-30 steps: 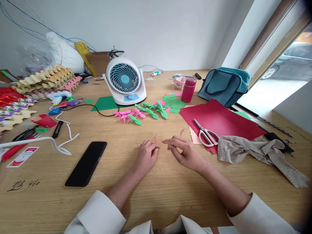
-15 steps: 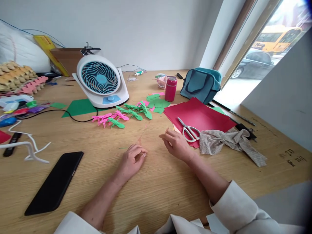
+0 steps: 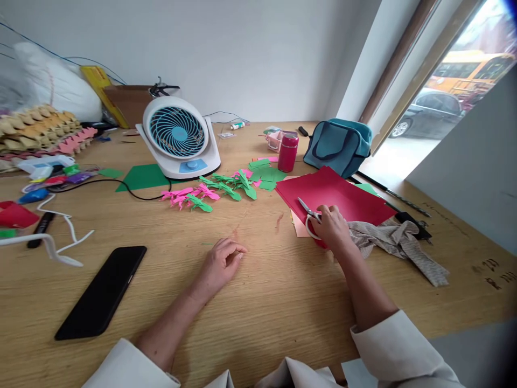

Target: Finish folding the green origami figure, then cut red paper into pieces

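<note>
My right hand [image 3: 333,226] is over the white-handled scissors [image 3: 309,215], its fingers closed around the handles and hiding one of the loops. The scissors lie on a stack of red paper [image 3: 343,196], blades pointing up and to the left. My left hand [image 3: 222,264] rests on the table with fingers curled and thumb near the index fingertip; I see nothing in it. Beyond it lie folded pink paper pieces [image 3: 177,198] and folded green paper pieces [image 3: 228,189].
A white fan [image 3: 177,134] stands at the back, its black cord running left. A black phone [image 3: 103,291] lies at left. A red flask [image 3: 288,153] and a blue bag [image 3: 339,148] stand behind the red paper. A crumpled patterned cloth [image 3: 396,242] lies at right.
My right hand has moved right, from above the bare table onto the scissors' handles. My left hand has stayed in place. The view has shifted slightly to the left.
</note>
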`<state>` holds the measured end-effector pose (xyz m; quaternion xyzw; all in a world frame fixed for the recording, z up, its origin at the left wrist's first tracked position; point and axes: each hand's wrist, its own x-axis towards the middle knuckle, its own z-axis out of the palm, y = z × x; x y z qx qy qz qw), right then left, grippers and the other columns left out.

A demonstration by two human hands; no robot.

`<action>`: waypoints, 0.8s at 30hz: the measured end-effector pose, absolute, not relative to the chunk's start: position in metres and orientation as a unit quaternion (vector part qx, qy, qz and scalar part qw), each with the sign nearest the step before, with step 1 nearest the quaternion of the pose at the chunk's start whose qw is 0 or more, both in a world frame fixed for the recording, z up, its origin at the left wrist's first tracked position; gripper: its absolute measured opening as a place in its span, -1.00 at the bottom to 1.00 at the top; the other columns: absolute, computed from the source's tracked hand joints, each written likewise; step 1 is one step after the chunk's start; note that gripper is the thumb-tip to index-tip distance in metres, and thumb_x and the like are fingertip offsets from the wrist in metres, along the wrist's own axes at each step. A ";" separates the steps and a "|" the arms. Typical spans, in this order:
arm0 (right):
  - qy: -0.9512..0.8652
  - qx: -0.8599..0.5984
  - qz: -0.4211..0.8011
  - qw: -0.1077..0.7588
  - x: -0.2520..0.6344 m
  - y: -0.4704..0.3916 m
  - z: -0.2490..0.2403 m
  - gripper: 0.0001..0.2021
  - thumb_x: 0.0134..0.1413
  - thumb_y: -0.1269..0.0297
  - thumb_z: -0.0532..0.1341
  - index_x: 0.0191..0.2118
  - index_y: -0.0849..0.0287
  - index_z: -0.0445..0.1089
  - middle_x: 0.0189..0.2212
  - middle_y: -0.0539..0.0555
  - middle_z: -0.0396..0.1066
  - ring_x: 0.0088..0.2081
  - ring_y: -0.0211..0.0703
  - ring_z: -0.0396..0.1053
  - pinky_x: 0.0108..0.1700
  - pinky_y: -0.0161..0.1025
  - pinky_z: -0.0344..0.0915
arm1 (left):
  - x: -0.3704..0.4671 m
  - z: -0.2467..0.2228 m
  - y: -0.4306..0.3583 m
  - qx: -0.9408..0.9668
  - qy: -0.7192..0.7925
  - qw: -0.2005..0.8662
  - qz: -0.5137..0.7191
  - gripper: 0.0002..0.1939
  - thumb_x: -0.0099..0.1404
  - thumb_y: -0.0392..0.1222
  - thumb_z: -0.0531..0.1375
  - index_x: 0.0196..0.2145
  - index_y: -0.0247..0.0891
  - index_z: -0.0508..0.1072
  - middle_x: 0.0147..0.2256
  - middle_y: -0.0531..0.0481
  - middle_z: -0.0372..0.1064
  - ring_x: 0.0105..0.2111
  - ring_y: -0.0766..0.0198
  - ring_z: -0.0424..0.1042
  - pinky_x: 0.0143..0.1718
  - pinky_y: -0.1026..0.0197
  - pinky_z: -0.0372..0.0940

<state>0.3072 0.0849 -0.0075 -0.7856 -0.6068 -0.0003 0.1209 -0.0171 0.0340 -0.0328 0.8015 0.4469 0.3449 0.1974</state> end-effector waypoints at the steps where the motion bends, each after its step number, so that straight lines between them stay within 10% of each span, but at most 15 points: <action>1: -0.607 -0.786 0.003 0.117 0.308 0.085 -0.007 -0.56 0.21 0.06 0.13 0.07 0.24 0.36 -0.04 0.33 0.34 -0.09 0.11 0.41 -0.11 -0.11 0.27 | -0.017 -0.032 0.034 0.801 0.448 0.197 0.346 -0.85 0.30 -0.34 0.12 -0.30 -0.20 0.49 -0.32 -0.02 0.46 -0.25 0.22 0.42 -0.19 0.18 0.29; 11: -0.596 -0.802 0.025 0.030 0.311 0.085 -0.001 -0.56 0.23 0.04 0.05 -0.10 0.34 0.43 -0.14 0.40 0.42 -0.11 0.23 0.46 -0.14 -0.02 0.32 | -0.017 -0.031 0.034 0.787 0.466 0.197 0.353 -0.82 0.30 -0.36 0.11 -0.32 -0.19 0.50 -0.32 -0.01 0.46 -0.24 0.23 0.43 -0.18 0.19 0.29; 24: -0.526 -0.841 0.034 0.123 0.358 0.090 -0.001 -0.57 0.27 0.08 0.00 -0.04 0.38 0.34 -0.20 0.41 0.48 -0.13 0.24 0.47 -0.17 -0.04 0.28 | -0.016 -0.033 0.039 0.786 0.476 0.174 0.354 -0.82 0.28 -0.38 0.12 -0.34 -0.18 0.49 -0.33 0.00 0.47 -0.26 0.23 0.43 -0.20 0.19 0.31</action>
